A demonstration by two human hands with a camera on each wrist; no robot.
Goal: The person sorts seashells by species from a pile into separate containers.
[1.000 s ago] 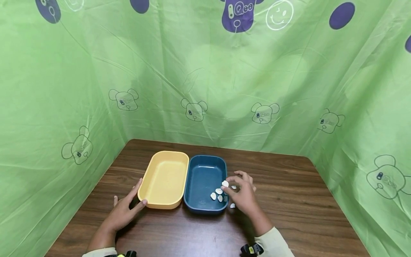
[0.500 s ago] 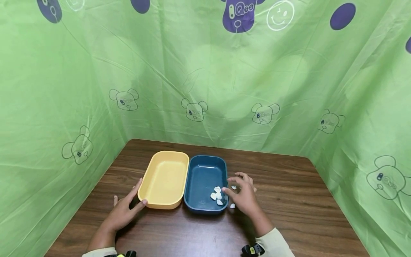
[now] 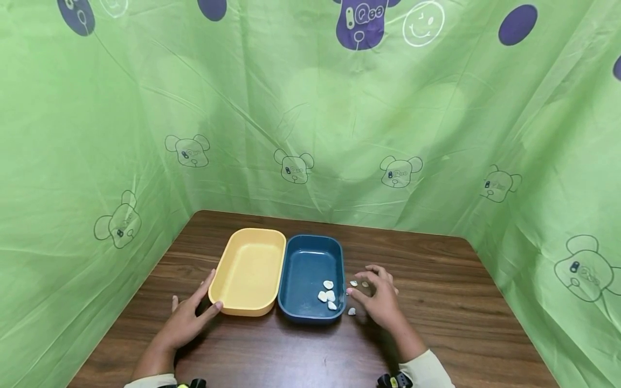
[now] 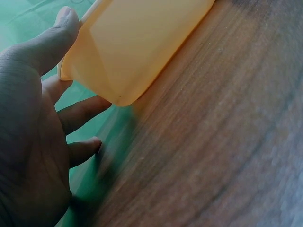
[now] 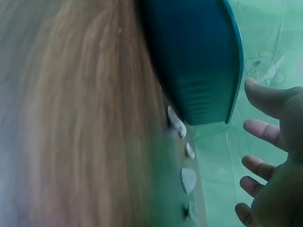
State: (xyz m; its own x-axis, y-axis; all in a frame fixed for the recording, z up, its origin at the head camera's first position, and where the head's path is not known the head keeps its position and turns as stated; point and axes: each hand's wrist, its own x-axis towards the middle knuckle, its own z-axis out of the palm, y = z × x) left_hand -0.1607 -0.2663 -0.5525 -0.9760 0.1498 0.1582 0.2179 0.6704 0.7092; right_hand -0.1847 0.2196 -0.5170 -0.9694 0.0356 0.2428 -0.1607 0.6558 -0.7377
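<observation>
My left hand lies against the near left corner of a yellow plastic tray, thumb at the rim and fingers spread along its outside. Beside it stands a deep blue tray holding several small white seashells near its right front. To the right of that tray is my right hand, fingers apart with nothing between them, low over the table. More seashells lie near it on the wood: one shell closer to me, others by the fingertips. In the right wrist view several table shells line up past the blue wall.
The two trays stand side by side on a brown wood-grain table. A green curtain with printed bear heads encloses the table's back and sides. Both wrists wear dark straps, the right strap showing at the bottom edge.
The right hand let a seashell drop into the blue tray, then drew back to the right, over the loose shells. The left hand has stayed at the yellow tray.
</observation>
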